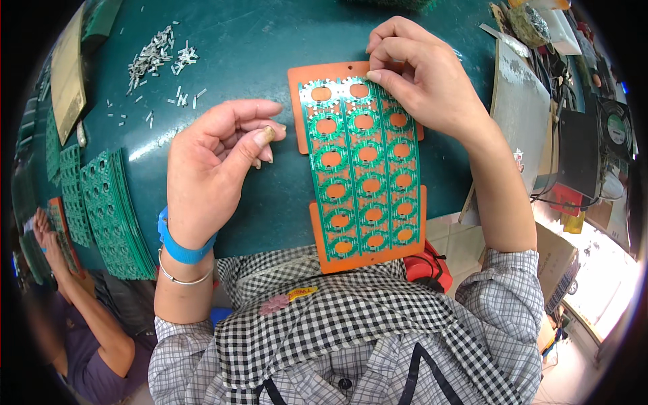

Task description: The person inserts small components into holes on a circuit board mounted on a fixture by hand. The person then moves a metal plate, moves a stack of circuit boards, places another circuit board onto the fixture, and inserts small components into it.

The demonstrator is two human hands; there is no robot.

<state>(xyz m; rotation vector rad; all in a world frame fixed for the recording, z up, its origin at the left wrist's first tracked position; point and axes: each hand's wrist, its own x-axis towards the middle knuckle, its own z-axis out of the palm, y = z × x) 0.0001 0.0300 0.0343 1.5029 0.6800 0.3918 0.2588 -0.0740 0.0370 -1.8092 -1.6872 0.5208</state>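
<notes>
A green circuit board panel (352,165) with rows of round openings lies on an orange fixture plate (398,251), partly over the table's near edge. My right hand (425,81) is over the plate's far edge, thumb and fingertips closed together at the panel's top row. Whatever they pinch is too small to make out. To the left of the panel, my left hand (214,158) hovers with its index finger stretched out and its thumb pressed toward the curled fingers. A tan patch covers the thumb tip; any part held there is hidden.
Small white-and-metal parts (152,57) lie heaped and scattered at the far left of the green table (236,40). A stack of green circuit panels (115,209) stands at left. Another person's forearm (84,300) shows beyond it. Cables and a fan (615,128) fill the right side.
</notes>
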